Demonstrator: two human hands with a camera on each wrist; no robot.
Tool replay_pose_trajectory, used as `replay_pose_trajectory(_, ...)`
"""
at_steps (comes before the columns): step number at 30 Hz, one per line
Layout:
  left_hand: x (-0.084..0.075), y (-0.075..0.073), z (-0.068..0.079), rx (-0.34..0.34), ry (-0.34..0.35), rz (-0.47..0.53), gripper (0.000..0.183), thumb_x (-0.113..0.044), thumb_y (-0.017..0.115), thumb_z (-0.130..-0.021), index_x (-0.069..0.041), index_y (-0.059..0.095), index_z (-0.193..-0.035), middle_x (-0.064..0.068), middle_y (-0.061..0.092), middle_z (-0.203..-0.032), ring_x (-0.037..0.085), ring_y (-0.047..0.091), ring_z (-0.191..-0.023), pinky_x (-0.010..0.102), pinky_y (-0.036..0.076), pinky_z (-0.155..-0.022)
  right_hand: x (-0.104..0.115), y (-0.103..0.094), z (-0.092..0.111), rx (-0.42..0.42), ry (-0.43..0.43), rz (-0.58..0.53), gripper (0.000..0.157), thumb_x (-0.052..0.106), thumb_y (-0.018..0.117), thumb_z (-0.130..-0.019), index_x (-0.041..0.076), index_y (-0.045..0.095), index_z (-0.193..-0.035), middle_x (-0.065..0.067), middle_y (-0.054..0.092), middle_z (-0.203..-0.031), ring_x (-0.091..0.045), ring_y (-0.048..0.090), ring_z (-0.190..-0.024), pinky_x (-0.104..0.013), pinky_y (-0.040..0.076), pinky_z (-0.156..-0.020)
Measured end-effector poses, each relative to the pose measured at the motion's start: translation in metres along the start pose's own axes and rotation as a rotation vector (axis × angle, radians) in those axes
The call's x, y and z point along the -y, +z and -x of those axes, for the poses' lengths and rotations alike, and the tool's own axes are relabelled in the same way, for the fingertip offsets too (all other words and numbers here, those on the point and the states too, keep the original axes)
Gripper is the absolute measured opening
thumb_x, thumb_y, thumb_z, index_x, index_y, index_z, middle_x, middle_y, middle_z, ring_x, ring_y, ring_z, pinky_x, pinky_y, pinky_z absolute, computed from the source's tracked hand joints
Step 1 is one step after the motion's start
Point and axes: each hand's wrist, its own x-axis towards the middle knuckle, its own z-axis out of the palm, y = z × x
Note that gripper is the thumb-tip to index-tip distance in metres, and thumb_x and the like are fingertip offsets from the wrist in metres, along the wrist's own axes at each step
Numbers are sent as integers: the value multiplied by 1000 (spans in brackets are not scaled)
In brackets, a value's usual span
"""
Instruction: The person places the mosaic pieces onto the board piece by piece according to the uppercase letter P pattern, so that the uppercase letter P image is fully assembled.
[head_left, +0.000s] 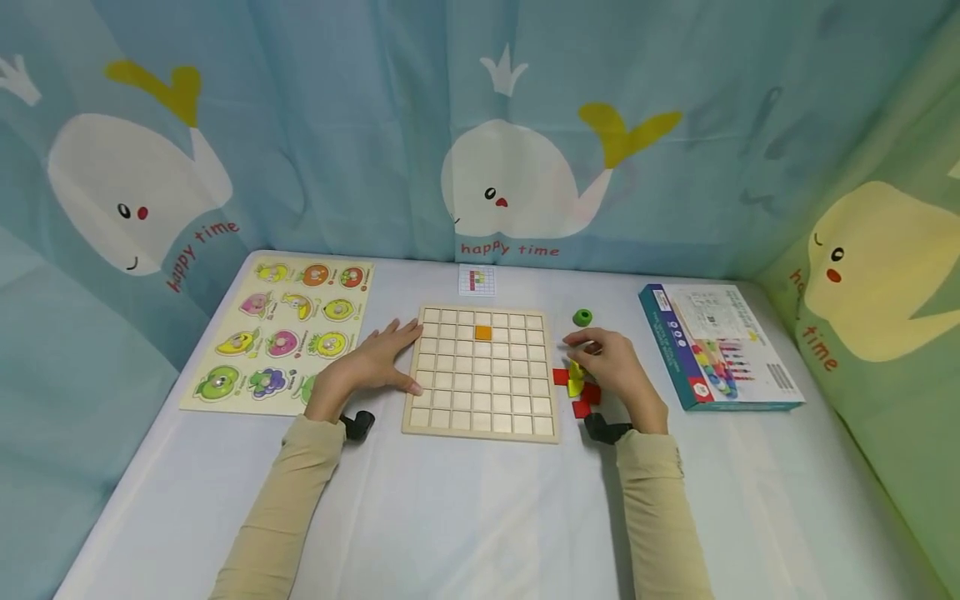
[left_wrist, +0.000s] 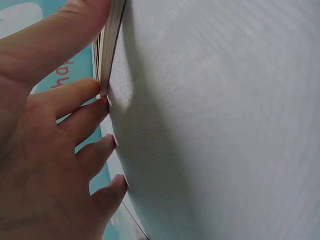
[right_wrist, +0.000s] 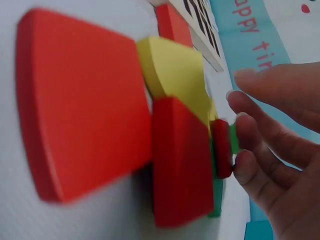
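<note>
A wooden grid board point(head_left: 482, 435) lies flat on the white table, with one orange square tile point(head_left: 483, 333) in an upper cell. My left hand point(head_left: 378, 358) rests at the board's left edge, fingers spread and thumb on the rim. In the left wrist view, the fingertips point(left_wrist: 102, 105) of that hand touch the board's side and the table. Right of the board, my right hand point(head_left: 611, 362) hovers over a loose pile of red tiles point(right_wrist: 85, 105), yellow tiles point(right_wrist: 177, 75) and green pieces. Its fingers are loosely bent beside a small red tile point(right_wrist: 222, 147), with nothing visible between thumb and fingers.
Behind the board lies a small pattern card point(head_left: 477, 281) with coloured squares. A fruit puzzle board point(head_left: 291, 286) lies at left, and a boxed toy set point(head_left: 720, 333) at right. Near the pile sits a green bead point(head_left: 582, 317). Whale-print curtains point(head_left: 360, 167) border the table.
</note>
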Motion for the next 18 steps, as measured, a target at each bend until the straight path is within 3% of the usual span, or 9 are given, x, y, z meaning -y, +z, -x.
replay_pose_trajectory(12, -1, 0, 2, -1, 4, -1, 107, -28, 88, -82, -3, 23, -163, 16, 13, -172, 40, 2, -160, 57, 3, -131, -22, -18, 7, -9, 54, -35, 35, 22, 66, -101, 5, 67, -131, -21, 63, -130, -35, 56, -113, -40, 53, -95)
replay_pose_trajectory(18, -2, 1, 2, -5, 10, -1, 108, -29, 88, -81, -3, 23, -163, 16, 13, -172, 40, 2, -160, 57, 3, -130, -33, -27, 11, 62, 101, -82, 41, 26, 69, -99, 6, 65, -134, -20, 62, -134, -35, 55, -117, -40, 50, -98)
